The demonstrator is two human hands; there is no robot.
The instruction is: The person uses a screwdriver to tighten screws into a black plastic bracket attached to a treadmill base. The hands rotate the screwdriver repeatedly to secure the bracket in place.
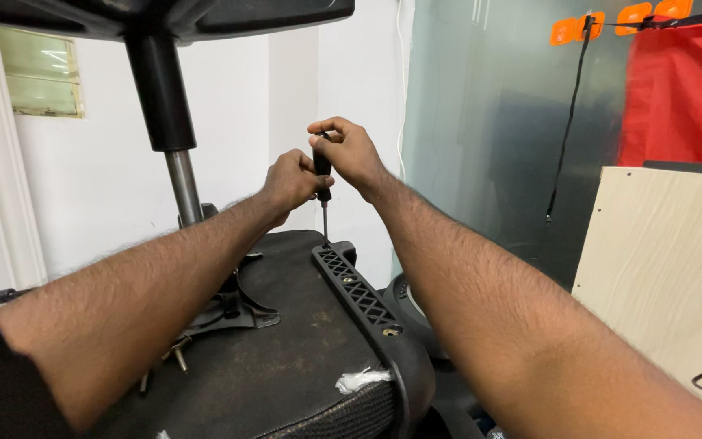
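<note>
Both my hands hold a black-handled screwdriver (pixel 322 175) upright. My right hand (pixel 351 153) wraps the top of the handle; my left hand (pixel 290 180) grips it lower down. Its thin shaft points down onto the far end of a black ribbed plastic bracket (pixel 359 294) that runs along the right edge of an upturned chair seat (pixel 286 366). A screw hole (pixel 392 331) shows nearer on the bracket.
A chair mechanism plate (pixel 225 313) with loose bolts (pixel 179 354) sits on the seat's underside, and a gas-lift column (pixel 174 138) rises to the left. A pale wooden board (pixel 664 260) leans at right, below a red cloth (pixel 684 93). A scrap of white plastic (pixel 359 379) lies near the seat edge.
</note>
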